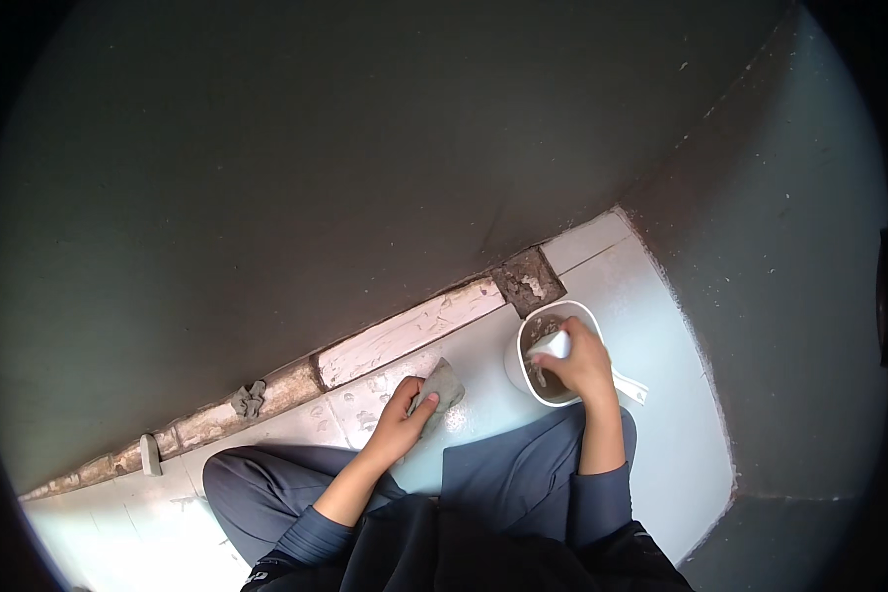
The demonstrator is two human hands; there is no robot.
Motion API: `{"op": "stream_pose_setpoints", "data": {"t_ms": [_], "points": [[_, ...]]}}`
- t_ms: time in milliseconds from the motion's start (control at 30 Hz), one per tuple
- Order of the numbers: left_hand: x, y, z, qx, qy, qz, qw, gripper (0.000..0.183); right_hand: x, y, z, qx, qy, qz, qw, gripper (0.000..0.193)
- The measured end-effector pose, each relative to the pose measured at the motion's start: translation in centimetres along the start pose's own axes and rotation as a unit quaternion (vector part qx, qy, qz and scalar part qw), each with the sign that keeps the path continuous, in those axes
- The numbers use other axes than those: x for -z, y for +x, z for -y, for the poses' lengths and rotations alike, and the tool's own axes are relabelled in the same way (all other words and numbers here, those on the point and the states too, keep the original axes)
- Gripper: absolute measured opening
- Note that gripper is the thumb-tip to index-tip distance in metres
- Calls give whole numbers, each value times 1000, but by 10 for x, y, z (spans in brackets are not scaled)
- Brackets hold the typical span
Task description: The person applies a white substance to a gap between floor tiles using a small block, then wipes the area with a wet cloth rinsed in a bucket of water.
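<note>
My left hand (405, 419) is closed around a flat grey-green cloth or pad (448, 385), thumb on top, just above the white tiled floor. To the right, my right hand (584, 363) reaches into a white plastic dipper (594, 314) standing on the tiles, its handle (629, 389) pointing to the lower right. A small white smooth piece (553, 344) is gripped between the fingers over wet brownish material inside. Its lower end is partly hidden, and I cannot make out its kind.
A dark wall (266, 178) rises behind the tiled floor (661, 395). Along its foot runs a white strip (414, 331), with a dark rough recess (531, 280) at its right end. Farther left are a crumpled grey rag (250, 398) and a small pale upright block (150, 455).
</note>
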State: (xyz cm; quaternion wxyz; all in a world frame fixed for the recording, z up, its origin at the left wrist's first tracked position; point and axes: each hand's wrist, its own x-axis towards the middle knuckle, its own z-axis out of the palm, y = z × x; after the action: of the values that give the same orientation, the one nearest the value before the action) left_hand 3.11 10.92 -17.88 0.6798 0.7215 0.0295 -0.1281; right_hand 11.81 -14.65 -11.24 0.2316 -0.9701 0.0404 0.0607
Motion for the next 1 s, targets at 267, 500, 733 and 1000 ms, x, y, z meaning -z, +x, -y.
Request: {"op": "stream_pose_setpoints", "data": {"t_ms": [267, 500, 733, 1000], "points": [[0, 0, -12, 15, -66, -13, 998, 14, 6, 0, -2, 22, -24, -67, 997, 49], [10, 2, -5, -102, 59, -25, 993, 20, 7, 5, -9, 26, 46, -11, 999, 47], [11, 0, -26, -156, 158, -56, 973, 21, 7, 13, -15, -5, 294, 21, 955, 41], [27, -2, -40, -245, 308, -103, 914, 18, 12, 12, -2, 31, 582, 22, 812, 44]]}}
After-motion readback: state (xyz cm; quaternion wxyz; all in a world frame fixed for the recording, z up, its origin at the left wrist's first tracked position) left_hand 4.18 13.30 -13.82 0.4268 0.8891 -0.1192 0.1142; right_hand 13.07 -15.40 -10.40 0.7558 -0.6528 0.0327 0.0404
